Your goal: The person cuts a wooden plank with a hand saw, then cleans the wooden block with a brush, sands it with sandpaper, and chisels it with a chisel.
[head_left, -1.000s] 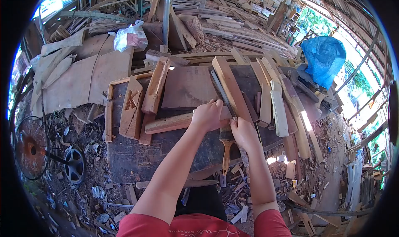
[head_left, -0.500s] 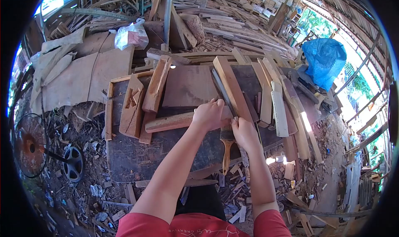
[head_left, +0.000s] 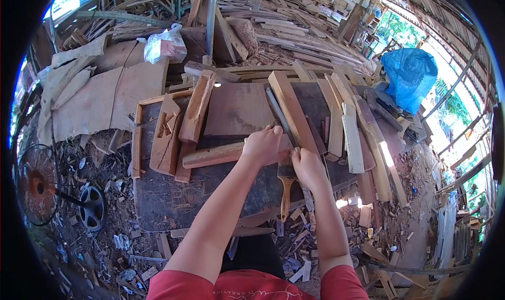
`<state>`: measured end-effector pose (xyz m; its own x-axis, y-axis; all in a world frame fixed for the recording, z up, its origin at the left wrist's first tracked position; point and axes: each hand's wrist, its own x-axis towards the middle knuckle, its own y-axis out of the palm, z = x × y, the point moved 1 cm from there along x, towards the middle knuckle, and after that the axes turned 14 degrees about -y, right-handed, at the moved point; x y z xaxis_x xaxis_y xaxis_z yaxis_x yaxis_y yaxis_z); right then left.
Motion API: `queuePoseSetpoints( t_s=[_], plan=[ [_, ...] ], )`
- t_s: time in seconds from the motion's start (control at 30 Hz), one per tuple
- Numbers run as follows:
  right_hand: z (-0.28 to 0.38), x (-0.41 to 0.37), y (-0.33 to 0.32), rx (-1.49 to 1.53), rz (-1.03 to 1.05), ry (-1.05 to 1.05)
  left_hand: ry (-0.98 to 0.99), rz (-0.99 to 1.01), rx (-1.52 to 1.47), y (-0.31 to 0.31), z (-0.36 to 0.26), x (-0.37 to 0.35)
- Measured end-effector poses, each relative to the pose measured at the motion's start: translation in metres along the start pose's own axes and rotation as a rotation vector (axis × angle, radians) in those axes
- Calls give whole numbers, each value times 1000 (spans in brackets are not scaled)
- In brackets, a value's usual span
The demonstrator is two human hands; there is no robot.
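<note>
My left hand [head_left: 261, 145] is closed over the right end of a short wooden block [head_left: 215, 155] lying across the dark worktable [head_left: 173, 205]. Close beside it, my right hand [head_left: 309, 168] is closed, its thumb and fingertips pressed together near the block's end. What it pinches is mostly hidden. A long dark flat strip [head_left: 277, 110] runs down to those fingertips along the left side of a thick wooden beam [head_left: 291, 108]. Just below the hands lies a paintbrush [head_left: 285, 192] with a wooden handle, its bristle end partly covered.
On the table's left stand a block with a carved K [head_left: 166, 134] and a hollowed wooden piece [head_left: 198, 106]. A flat board [head_left: 236, 108] lies behind my hands. Several wood strips [head_left: 353, 142] crowd the right. A fan [head_left: 39, 187] stands at left; offcuts litter the ground.
</note>
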<state>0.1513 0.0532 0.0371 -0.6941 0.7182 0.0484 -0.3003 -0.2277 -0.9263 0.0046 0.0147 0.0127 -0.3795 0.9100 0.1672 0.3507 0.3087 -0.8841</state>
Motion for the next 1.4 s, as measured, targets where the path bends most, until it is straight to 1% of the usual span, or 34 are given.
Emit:
queuePoseSetpoints(
  t_s=[0.17, 0.23, 0.47, 0.53, 0.57, 0.63, 0.77, 0.83, 0.93, 1.03, 1.37, 1.4],
  plan=[
    [-3, 1, 2, -16, 5, -9, 2, -27, -2, 0, 0, -1],
    [-3, 1, 3, -9, -5, -15, -23, 27, 4, -2, -1, 0],
    [-1, 1, 2, -13, -2, -9, -13, 36, -4, -2, 0, 0],
    [0, 1, 1, -18, 24, 10, 9, -41, -6, 1, 1, 0],
    [2, 1, -1, -19, 24, 10, 9, -41, -7, 2, 1, 1],
    [5, 1, -4, -15, 48, 9, -5, 17, 7, 0, 1, 1],
    [2, 1, -4, -38, 66, 3, -16, 29, 33, -2, -2, -2],
    [2, 1, -2, -20, 67, 17, 34, -34, 69, 3, 1, 0],
    [7, 0, -1, -26, 65, 40, 45, -56, 70, 6, 2, -1],
    [4, -3, 0, -44, 62, 28, 11, -6, 80, -1, -2, -3],
    [-1, -31, -10, 3, 123, 57, 24, -17, 92, 1, -2, -2],
    [-2, -34, -9, -10, 120, 24, 29, 7, 92, 0, -3, -3]
  ],
)
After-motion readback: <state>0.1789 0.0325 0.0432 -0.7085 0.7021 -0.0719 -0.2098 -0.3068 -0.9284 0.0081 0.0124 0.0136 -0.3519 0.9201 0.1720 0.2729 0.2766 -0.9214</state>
